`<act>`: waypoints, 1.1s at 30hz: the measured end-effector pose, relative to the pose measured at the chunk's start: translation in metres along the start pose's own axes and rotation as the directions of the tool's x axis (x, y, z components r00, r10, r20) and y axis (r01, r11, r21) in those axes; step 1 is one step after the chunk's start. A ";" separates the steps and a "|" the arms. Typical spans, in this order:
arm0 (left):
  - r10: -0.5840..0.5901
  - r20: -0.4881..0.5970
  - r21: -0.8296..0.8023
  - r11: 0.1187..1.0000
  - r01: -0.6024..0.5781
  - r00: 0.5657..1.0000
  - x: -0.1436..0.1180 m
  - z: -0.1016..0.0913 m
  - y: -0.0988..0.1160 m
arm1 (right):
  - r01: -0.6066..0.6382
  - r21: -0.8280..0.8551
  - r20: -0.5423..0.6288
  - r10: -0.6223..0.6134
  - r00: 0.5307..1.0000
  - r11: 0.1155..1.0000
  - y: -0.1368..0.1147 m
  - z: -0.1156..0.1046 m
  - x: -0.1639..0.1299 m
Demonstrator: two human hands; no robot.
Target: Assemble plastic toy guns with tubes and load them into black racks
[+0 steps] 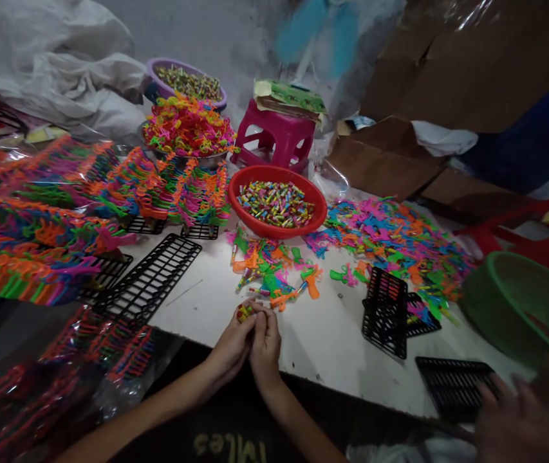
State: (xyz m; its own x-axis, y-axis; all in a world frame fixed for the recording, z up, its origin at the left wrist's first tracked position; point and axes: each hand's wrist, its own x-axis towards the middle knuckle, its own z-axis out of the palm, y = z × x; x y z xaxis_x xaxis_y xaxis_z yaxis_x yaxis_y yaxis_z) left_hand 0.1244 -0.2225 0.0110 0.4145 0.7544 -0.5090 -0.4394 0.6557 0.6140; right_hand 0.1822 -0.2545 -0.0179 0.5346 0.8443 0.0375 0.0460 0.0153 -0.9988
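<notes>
1. Standing at the right end of the white table [322, 341], the green tub [484, 302] is the largest container; its contents are too dim to make out.
2. The red basin [274, 230], at the middle of the table, holds a heap of small multicoloured pieces [277, 202].
3. Behind it to the left, a purple basin [150, 69] holds more small pieces; just in front of that, a metal bowl is heaped with bright plastic toys [185, 125].
4. Rows of toys [37, 231] in orange, green and pink crowd the left side, and a pink stool [279, 132] stands behind the red basin.
5. Toy pistols [400, 241] spread over the right rear; a smaller pile [271, 273] lies between the hands and the red basin.
6. A black rack [151, 276] lies left of the hands; a co-worker's blurred hand [515, 411] is at another rack [455, 382], far right.
7. The left hand [233, 344] has its fingers curled around small yellow-and-red pieces [244, 313], near the table's front edge.
8. The right hand [265, 344] touches it, fingers bent inward; whether it grips anything, I cannot tell.
</notes>
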 end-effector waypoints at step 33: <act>-0.543 0.191 0.245 0.833 0.496 0.818 0.002 -0.022 0.044 | 0.115 -0.131 0.731 0.018 0.682 0.985 -0.042 -0.082 0.052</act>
State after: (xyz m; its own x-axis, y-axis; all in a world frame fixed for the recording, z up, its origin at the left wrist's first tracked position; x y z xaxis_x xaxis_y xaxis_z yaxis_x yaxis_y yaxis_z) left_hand 0.0889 -0.1917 0.0237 0.7295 0.2552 -0.6346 0.0344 0.9129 0.4067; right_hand 0.2768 -0.2551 0.0287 -0.2510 0.9679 -0.0143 0.2170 0.0419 -0.9753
